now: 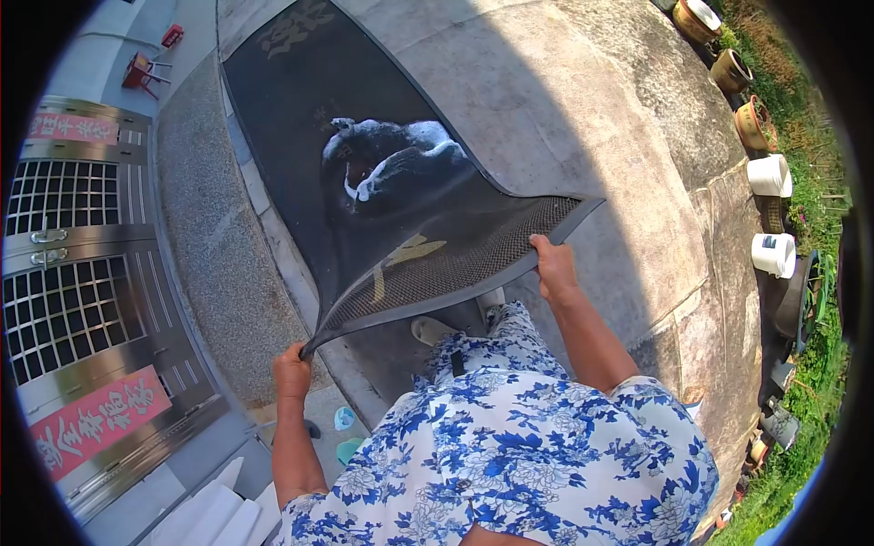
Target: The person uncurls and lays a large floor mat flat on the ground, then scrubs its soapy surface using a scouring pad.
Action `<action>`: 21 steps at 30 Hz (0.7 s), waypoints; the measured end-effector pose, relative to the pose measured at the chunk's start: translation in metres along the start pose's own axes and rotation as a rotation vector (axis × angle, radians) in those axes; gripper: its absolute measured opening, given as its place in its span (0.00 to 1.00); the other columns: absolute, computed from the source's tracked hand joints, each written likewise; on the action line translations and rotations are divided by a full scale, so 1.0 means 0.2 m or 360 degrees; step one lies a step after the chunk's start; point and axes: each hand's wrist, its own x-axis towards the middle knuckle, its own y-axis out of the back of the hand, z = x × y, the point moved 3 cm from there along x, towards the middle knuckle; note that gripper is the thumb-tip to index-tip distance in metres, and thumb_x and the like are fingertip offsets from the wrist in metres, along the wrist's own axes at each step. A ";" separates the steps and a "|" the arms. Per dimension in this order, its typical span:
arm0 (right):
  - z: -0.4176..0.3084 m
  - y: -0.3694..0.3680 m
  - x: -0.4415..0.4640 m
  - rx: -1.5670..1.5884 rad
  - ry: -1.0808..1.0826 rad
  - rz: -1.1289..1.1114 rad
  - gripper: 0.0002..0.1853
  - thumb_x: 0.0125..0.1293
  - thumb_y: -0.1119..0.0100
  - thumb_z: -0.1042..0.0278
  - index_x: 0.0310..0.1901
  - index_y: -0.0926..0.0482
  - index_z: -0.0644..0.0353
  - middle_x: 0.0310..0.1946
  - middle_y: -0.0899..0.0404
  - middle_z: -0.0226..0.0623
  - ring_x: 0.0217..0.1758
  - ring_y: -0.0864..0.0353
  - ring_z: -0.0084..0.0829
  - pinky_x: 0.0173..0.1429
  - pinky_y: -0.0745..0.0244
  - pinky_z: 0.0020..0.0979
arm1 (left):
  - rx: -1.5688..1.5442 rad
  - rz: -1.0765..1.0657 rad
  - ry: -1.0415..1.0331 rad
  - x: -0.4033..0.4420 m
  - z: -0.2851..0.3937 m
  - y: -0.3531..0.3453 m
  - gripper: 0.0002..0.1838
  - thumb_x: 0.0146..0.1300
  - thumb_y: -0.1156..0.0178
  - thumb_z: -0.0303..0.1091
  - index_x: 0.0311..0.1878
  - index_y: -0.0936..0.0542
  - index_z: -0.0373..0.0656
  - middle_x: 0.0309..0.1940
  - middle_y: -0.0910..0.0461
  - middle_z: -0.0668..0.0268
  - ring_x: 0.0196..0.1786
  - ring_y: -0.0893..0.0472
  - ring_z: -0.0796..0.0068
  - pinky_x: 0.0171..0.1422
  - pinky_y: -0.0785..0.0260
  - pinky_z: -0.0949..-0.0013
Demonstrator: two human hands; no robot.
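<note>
A long black floor mat [300, 109] stretches away in front of me, its far part lying on the ground. White foam [428, 134] streaks the middle of its dark, wet-looking surface. The near end is lifted and bent, with gold lettering partly visible on it. My left hand [291, 371] is closed around the near left corner, where the edge bunches up. At the near right edge, my right hand [553, 266] grips the border, thumb on top. Between the two hands the raised edge sags slightly above my feet.
Metal double doors [68, 241] with red paper banners stand at left, beside a grey stone strip [214, 209]. A red stool [141, 73] is at upper left. Flower pots [754, 123] and white buckets [772, 255] line the right edge of the concrete [655, 255], by grass.
</note>
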 end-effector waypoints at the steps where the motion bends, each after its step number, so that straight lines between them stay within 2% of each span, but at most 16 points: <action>1: -0.04 -0.05 0.01 -0.0010 0.0001 -0.0003 0.12 0.59 0.39 0.65 0.28 0.23 0.68 0.22 0.28 0.31 0.24 0.29 0.25 0.27 0.36 0.32 | -0.0021 0.0014 0.0004 -0.02 -0.03 -0.01 0.08 0.53 0.34 0.27 0.38 0.17 0.44 0.30 0.18 0.52 0.35 0.17 0.50 0.39 0.27 0.56; 6: -0.16 -0.30 0.01 0.0223 0.0154 -0.0135 0.09 0.59 0.38 0.67 0.29 0.22 0.64 0.24 0.25 0.31 0.24 0.29 0.24 0.29 0.34 0.30 | -0.0133 0.0079 0.0170 -0.11 -0.15 -0.05 0.09 0.53 0.33 0.27 0.40 0.18 0.43 0.30 0.18 0.53 0.34 0.17 0.51 0.39 0.27 0.58; 9: -0.25 -0.40 -0.06 0.0299 0.0162 -0.0155 0.07 0.60 0.37 0.69 0.31 0.21 0.63 0.27 0.25 0.30 0.27 0.28 0.23 0.31 0.32 0.29 | -0.0227 0.0158 0.0107 -0.11 -0.23 -0.05 0.10 0.54 0.34 0.27 0.40 0.18 0.44 0.30 0.18 0.53 0.35 0.17 0.51 0.39 0.27 0.57; 12: -0.33 -0.42 -0.04 0.0364 0.0202 -0.0194 0.05 0.60 0.38 0.70 0.33 0.21 0.63 0.29 0.25 0.29 0.31 0.27 0.22 0.35 0.30 0.29 | -0.0155 0.0218 0.0005 -0.10 -0.12 0.05 0.10 0.54 0.35 0.27 0.41 0.18 0.44 0.31 0.18 0.54 0.37 0.18 0.49 0.40 0.27 0.56; 16: -0.38 -0.33 -0.06 0.0523 0.0222 -0.0120 0.04 0.61 0.39 0.72 0.34 0.22 0.63 0.30 0.26 0.29 0.33 0.26 0.24 0.37 0.28 0.29 | -0.0134 0.0306 -0.0109 -0.10 -0.02 0.14 0.10 0.54 0.35 0.26 0.41 0.18 0.44 0.33 0.17 0.55 0.38 0.18 0.51 0.40 0.27 0.56; 18: -0.36 -0.22 -0.03 0.0570 0.0191 -0.0078 0.03 0.62 0.40 0.73 0.35 0.23 0.62 0.31 0.25 0.29 0.34 0.24 0.24 0.39 0.25 0.28 | -0.0025 0.0407 -0.0353 -0.08 0.05 0.17 0.12 0.53 0.37 0.25 0.42 0.19 0.44 0.35 0.17 0.57 0.38 0.17 0.53 0.40 0.25 0.57; 19: -0.34 -0.15 -0.02 0.0609 0.0151 -0.0038 0.03 0.62 0.40 0.74 0.36 0.24 0.60 0.33 0.24 0.29 0.35 0.23 0.24 0.40 0.22 0.28 | -0.0023 0.0413 -0.0344 -0.06 0.10 0.20 0.12 0.53 0.37 0.25 0.42 0.19 0.44 0.35 0.17 0.57 0.38 0.17 0.53 0.40 0.25 0.57; 21: -0.30 -0.02 0.01 0.0650 0.0121 0.0011 0.05 0.62 0.41 0.74 0.38 0.24 0.63 0.33 0.27 0.31 0.37 0.24 0.26 0.41 0.24 0.31 | 0.0017 0.0402 -0.0495 -0.04 0.22 0.26 0.12 0.52 0.39 0.23 0.42 0.20 0.44 0.35 0.18 0.58 0.37 0.17 0.54 0.40 0.24 0.58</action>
